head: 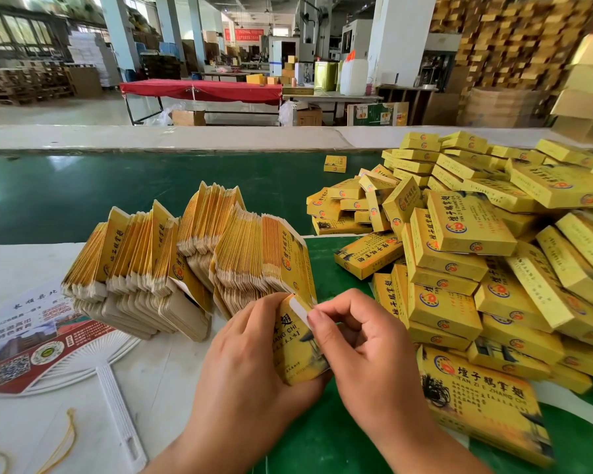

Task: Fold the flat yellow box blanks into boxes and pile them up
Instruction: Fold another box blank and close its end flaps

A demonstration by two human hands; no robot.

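A large factory hall with pillars, stacked cartons and a red-draped table is seen behind a white worktop that is crossed by a green conveyor belt. At the near edge, one yellow box is held between both hands, its long axis running away from the person and tilted slightly leftward. It is cradled from the left and below by the left hand, whose fingers are curled round its far end. The white end flap at the top is pinched by the thumb and forefinger of the right hand, the other fingers being curled loosely beneath.

The flap is judged to be about to be tucked in, so the move turns on the flap lying just ahead of the right fingertips, at the box's far end. The pile of folded boxes lies directly to the right, touching the right wrist's side, so the right hand is the nearer one for setting the box down. The fanned stack of flat blanks stands just beyond and left of the left hand, its nearest blank almost touching the held box. A printed hand fan lies further left, and a lone box rests on the belt, well apart. Nothing is seen to stand between the hands and the pile
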